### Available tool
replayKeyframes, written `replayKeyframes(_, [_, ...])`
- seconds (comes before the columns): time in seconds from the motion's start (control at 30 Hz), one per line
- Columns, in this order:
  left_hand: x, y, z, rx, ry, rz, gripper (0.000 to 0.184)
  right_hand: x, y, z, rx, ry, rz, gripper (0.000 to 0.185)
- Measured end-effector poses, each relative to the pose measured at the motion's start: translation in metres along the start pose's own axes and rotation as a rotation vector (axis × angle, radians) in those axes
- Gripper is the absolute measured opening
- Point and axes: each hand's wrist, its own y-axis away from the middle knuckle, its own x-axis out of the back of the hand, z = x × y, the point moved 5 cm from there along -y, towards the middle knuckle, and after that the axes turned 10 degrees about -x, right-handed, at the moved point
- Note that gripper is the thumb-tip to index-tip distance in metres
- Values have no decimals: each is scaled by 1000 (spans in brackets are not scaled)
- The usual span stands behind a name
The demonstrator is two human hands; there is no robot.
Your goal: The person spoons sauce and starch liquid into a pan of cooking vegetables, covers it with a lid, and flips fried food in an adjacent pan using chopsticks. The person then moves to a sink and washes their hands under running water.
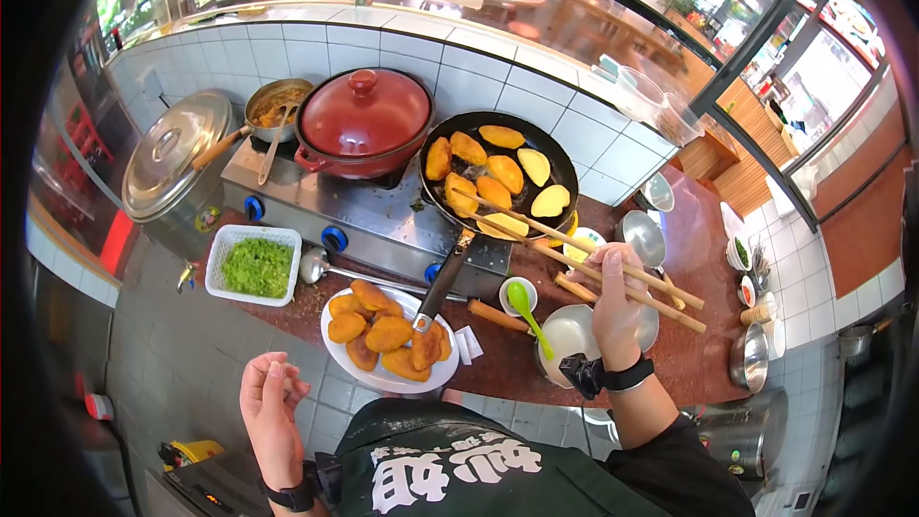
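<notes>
Head view, right fingers (612, 273) gripping chopsticks (548, 234), patties (504, 171) beyond in pan (563, 158), left fingers (274, 381) half-open

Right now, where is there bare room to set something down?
The counter is bare just left of the far-right steel bowl, with a smaller patch between the patty plate and white bowl. The stovetop is bare before the red pot. It is crowded beneath the right hand and chopsticks.

Glossy red lid (364, 111), smooth wooden chopsticks (584, 263), shiny metal ladle (314, 266).
</notes>
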Motion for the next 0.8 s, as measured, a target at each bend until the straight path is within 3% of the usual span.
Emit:
replayKeyframes(0.2, [7, 0, 0, -17, -2, 24, 13, 19, -10, 6, -132, -158, 213, 26])
replayKeyframes(0.57, [7, 0, 2, -3, 5, 25, 13, 10, -21, 54, -237, -314, 185, 27])
replayKeyframes(0.67, [7, -1, 3, -7, -1, 29, 13, 5, -12, 37, -143, -193, 183, 26])
replayKeyframes(0.8, [10, -2, -1, -1, 4, 20, 13, -13, 3, 6, 101, 74, 11, 21])
